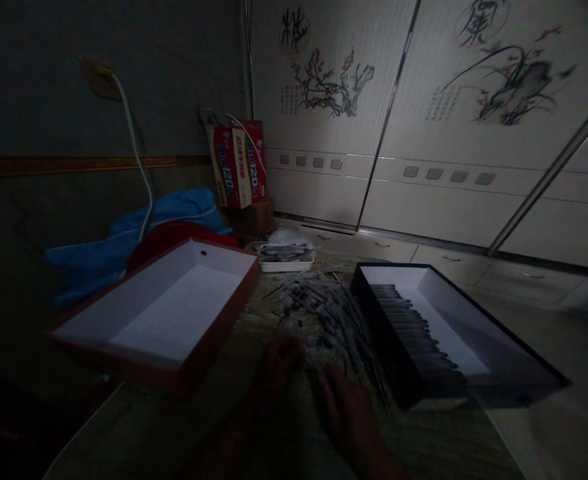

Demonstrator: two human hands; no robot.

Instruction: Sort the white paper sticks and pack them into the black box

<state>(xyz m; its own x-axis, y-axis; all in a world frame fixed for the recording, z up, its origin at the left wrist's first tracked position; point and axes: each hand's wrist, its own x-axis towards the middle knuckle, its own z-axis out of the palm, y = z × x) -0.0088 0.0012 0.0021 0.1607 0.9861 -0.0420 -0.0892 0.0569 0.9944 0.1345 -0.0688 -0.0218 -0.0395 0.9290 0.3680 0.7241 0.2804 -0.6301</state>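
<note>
Your left hand [280, 357] and right hand [347, 399] are close together by the loose sticks [324, 300] left of the black box [474, 327], grip I cannot tell, perhaps separating them, which next probably needs gentleness.

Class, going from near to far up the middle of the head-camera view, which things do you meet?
Bare left hand and bare right hand → loose pile of thin grey-and-black stick-like pieces → shallow white rectangular tray → tall pale doors painted with plants.
</note>
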